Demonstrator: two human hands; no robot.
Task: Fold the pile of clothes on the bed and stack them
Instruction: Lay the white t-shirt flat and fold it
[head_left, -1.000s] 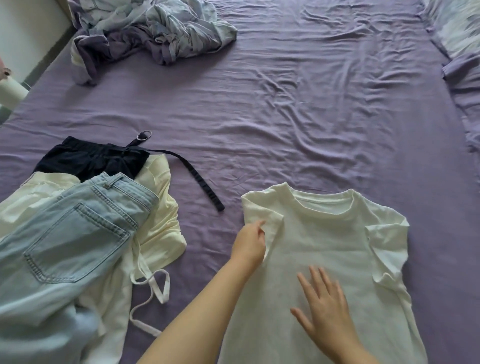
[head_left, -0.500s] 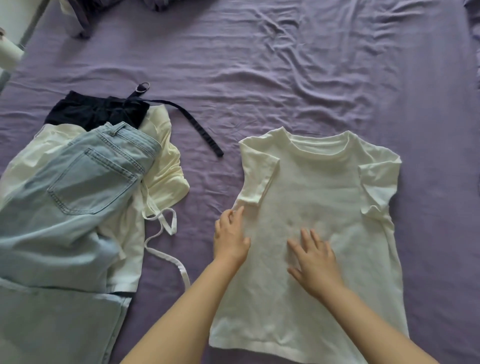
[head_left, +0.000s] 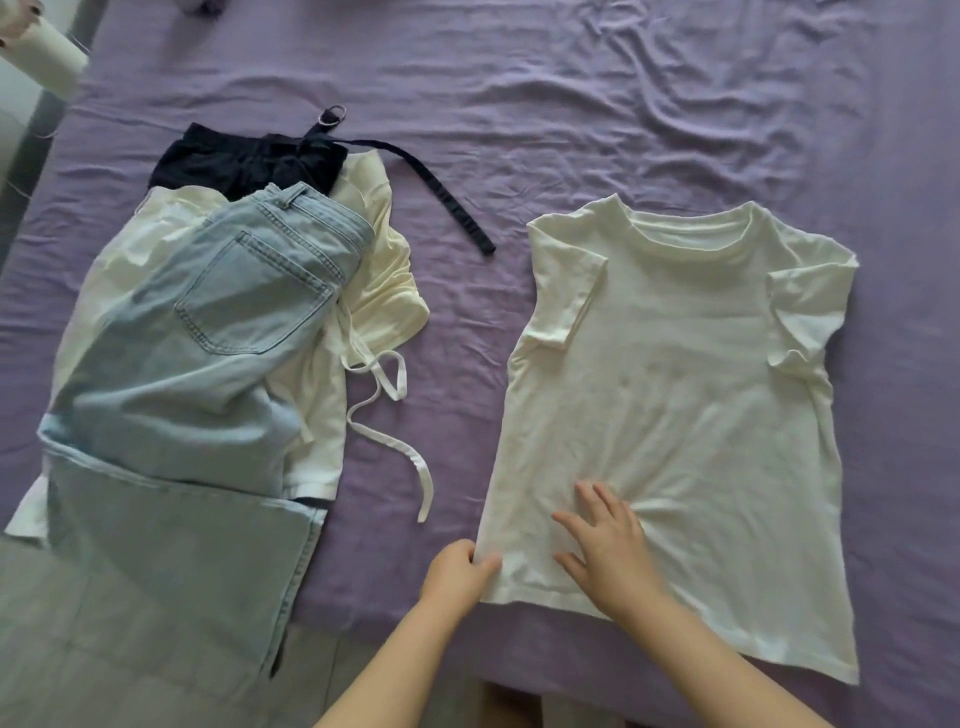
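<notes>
T-shirt: cream T-shirt (head_left: 675, 395) lies spread on the purple sheet (head_left: 623, 104) at the near right of the bed, neckline away from the person, both short sleeves turned in over the body, likely ready for a lengthwise fold.
Left hand: left hand (head_left: 457, 571) pinches the shirt's near-left hem corner, fingers curled round the edge; judged a grip for lifting that side across.
Right hand: right hand (head_left: 605, 540) rests flat on the lower front, fingers spread wide, holding nothing; probably anchoring the cloth so it does not drag.
Pile: light blue jeans (head_left: 208, 364) lie over a pale yellow garment (head_left: 384, 280) and a dark garment (head_left: 244, 161), well apart to the left, a strip of sheet between.
Loose ends: black strap (head_left: 441, 197) and white tie (head_left: 410, 457) trail toward the shirt, touching neither.
Edges: the hem sits near the bed's front edge; jeans legs hang over it.
Room: bare sheet beyond and right of the shirt.
</notes>
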